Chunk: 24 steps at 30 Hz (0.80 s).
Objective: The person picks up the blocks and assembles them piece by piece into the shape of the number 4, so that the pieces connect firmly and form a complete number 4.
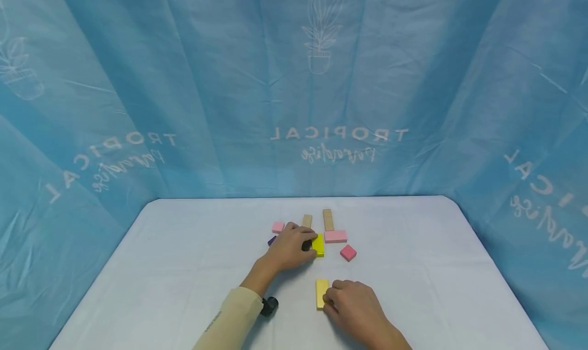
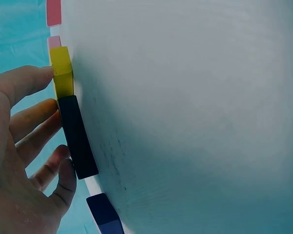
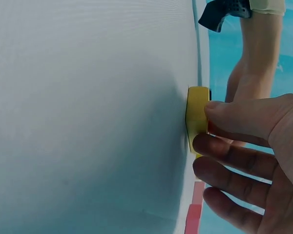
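The pale yellow block [image 1: 321,295] lies on the white table [image 1: 404,273] with its long axis running away from the person, almost straight. Farther out, roughly in line with it, the bright yellow block [image 1: 318,245] points the same way. Both are plain oblongs with crisp edges, the nearer one softer in colour, the farther one sharply lemon.

I see the right hand [image 1: 356,306] come in from the right side of the pale block, thumb and fingertip pinching it. The left hand [image 1: 289,248] reaches over from the left, thumb and forefinger closed about the bright block, its other fingers curled near a longer black block [image 2: 78,139] that adjoins it. A pink oblong [image 1: 336,236] lies crosswise just to the right of the bright yellow one.
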Each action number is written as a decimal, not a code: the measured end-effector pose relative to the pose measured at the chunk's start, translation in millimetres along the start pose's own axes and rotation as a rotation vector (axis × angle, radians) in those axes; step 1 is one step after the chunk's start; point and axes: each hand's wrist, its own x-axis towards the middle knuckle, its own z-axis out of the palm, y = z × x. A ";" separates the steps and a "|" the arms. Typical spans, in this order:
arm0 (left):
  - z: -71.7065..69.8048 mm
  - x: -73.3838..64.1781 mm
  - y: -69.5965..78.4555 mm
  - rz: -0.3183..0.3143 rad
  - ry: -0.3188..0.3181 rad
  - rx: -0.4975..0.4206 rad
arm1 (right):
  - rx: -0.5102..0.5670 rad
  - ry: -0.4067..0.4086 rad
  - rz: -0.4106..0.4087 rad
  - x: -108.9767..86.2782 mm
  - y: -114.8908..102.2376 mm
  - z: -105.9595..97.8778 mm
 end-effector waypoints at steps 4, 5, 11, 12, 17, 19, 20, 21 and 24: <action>-1.3 2.4 0.0 0.012 0.005 0.001 | 0.003 0.017 -0.021 0.0 3.3 -0.3; -1.6 2.9 0.1 0.013 0.005 0.002 | 0.009 0.017 -0.023 -0.1 4.0 -0.1; -0.4 3.7 -0.7 0.008 -0.008 0.009 | 0.039 -0.003 -0.015 -1.1 4.5 1.6; 0.2 3.5 -1.0 0.009 -0.010 0.011 | 0.040 -0.010 -0.011 -1.2 4.3 1.9; 2.2 1.7 -1.9 0.008 -0.004 0.000 | 0.052 -0.032 0.000 -0.8 3.3 2.8; 2.1 0.6 -2.2 0.003 0.002 -0.003 | 0.058 -0.042 0.000 -0.1 2.8 3.0; 2.2 0.4 -2.5 0.003 0.004 0.001 | 0.064 -0.049 0.001 0.3 2.7 3.1; 2.3 0.3 -2.7 0.006 0.006 0.003 | 0.068 -0.054 0.003 0.5 2.6 3.2; 2.1 1.1 -2.7 0.028 0.019 0.007 | 0.072 -0.063 0.017 0.9 2.5 2.7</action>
